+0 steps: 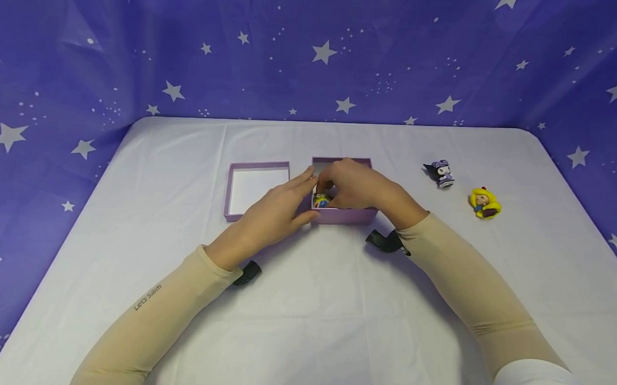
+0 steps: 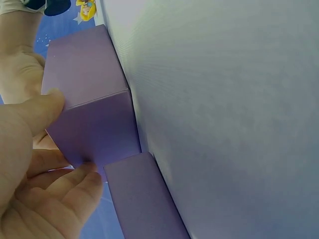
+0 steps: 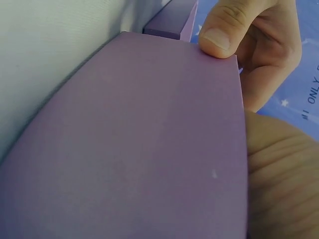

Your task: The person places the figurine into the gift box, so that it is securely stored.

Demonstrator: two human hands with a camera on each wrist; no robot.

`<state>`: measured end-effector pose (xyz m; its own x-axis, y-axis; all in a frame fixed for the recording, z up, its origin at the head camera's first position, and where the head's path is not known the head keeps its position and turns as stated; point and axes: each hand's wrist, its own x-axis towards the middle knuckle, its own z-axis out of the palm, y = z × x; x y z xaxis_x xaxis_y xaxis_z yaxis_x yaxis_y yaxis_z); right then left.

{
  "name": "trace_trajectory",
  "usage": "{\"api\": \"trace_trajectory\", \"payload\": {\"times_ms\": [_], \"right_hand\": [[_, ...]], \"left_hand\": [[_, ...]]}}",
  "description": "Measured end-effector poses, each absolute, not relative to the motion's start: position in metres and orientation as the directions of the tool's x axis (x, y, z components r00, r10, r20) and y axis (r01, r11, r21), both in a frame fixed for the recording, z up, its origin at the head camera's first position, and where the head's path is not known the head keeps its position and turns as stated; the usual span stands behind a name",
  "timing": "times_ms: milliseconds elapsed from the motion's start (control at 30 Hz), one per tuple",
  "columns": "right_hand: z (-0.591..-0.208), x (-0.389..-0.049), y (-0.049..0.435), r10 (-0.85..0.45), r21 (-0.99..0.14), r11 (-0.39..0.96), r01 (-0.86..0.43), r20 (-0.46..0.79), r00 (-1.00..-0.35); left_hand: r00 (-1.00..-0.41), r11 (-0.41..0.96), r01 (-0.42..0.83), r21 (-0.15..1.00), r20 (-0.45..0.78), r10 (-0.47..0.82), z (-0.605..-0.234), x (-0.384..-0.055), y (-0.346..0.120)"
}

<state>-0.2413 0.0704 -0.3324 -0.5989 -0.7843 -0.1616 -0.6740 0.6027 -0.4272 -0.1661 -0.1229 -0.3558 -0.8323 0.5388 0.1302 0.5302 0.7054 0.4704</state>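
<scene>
The work around the purple box (image 1: pixel 343 216) looks partway along: its shallow lid (image 1: pixel 249 187) is off and lies inner side up, just left of the box. One small figurine with yellow and blue on it (image 1: pixel 320 201) is inside the box, at its near left corner. Two more are not in it: a black, white and purple figurine (image 1: pixel 442 173) to the right of the box, and a yellow-haired figurine (image 1: pixel 484 204) farther right and slightly nearer the person. Judging by that, those two and the lid are what is left to handle.

The right hand (image 1: pixel 357 185) reaches over the box's rim, its grip pinching the inside figurine between thumb and finger. The left hand (image 1: pixel 272 214) has its grip on the box's near left corner, thumb on the near wall, fingers along the left one.

The right hand covers much of the box's opening, so the upright walls probably leave little finger room. White cloth on the desk (image 1: pixel 304 328) spreads before the box between the forearms; the desk's far edge runs behind it.
</scene>
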Motion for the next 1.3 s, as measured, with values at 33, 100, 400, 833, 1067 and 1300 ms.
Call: {"api": "trace_trajectory", "payload": {"times_ms": [33,100,400,833,1067,1300], "right_hand": [[-0.332,-0.241,0.070,-0.782,-0.430,0.606,-0.669,-0.166,-0.601],[-0.333,-0.241,0.070,-0.778,-0.434,0.611,-0.662,-0.175,-0.604],[-0.333,-0.240,0.089,-0.786,-0.481,0.574,-0.663,-0.096,-0.611],[-0.301,-0.225,0.163,-0.560,-0.639,0.620,-0.455,0.045,-0.827],[-0.302,-0.228,0.208,-0.434,-0.677,0.651,-0.343,0.039,-0.900],[-0.318,-0.231,0.247,-0.308,-0.655,0.716,-0.240,0.012,-0.951]], "left_hand": [[-0.833,0.706,0.530,0.471,0.129,0.539,-0.356,-0.166,-0.123],[-0.832,0.707,0.530,0.468,0.127,0.539,-0.356,-0.166,-0.123],[-0.827,0.714,0.540,0.447,0.122,0.549,-0.355,-0.165,-0.122],[-0.830,0.725,0.534,0.434,0.106,0.547,-0.355,-0.164,-0.122],[-0.834,0.730,0.528,0.434,0.103,0.542,-0.354,-0.163,-0.121],[-0.835,0.731,0.528,0.432,0.106,0.540,-0.353,-0.162,-0.121]]}}
